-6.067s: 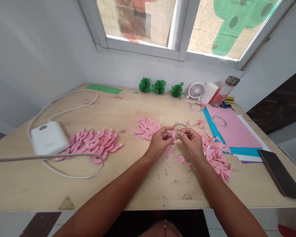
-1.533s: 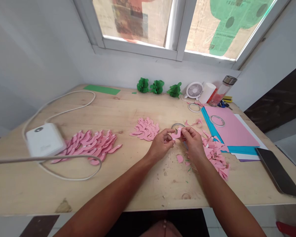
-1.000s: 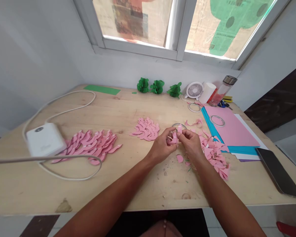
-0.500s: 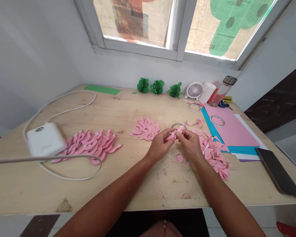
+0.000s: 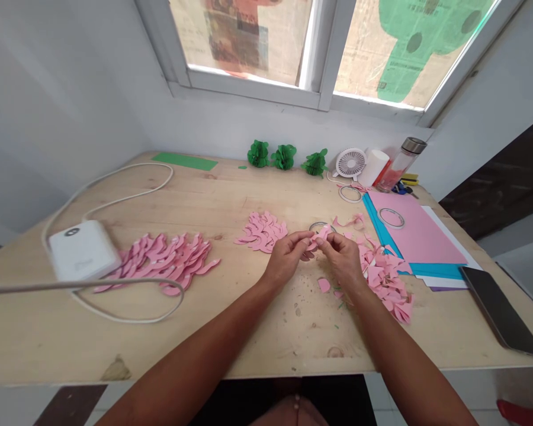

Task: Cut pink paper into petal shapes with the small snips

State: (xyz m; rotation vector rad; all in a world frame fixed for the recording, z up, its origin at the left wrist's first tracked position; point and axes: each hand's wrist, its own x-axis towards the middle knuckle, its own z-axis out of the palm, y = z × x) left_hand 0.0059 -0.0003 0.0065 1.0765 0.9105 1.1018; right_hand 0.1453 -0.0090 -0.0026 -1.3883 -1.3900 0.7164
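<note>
Curved pink paper strip [image 5: 324, 232] between left hand [image 5: 288, 258] and right hand [image 5: 344, 259], both pinching it, neither nearer; long axis slants away rightward.

2 papered windowpanes [image 5: 244, 41] glow above a wooden table [image 5: 190, 201].

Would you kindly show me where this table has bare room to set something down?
Bare wood lies between the green ornaments and the small pink pile, and front-left between the white cable and the table's front edge. The right side is crowded with pink scraps, coloured sheets and a dark device.
</note>
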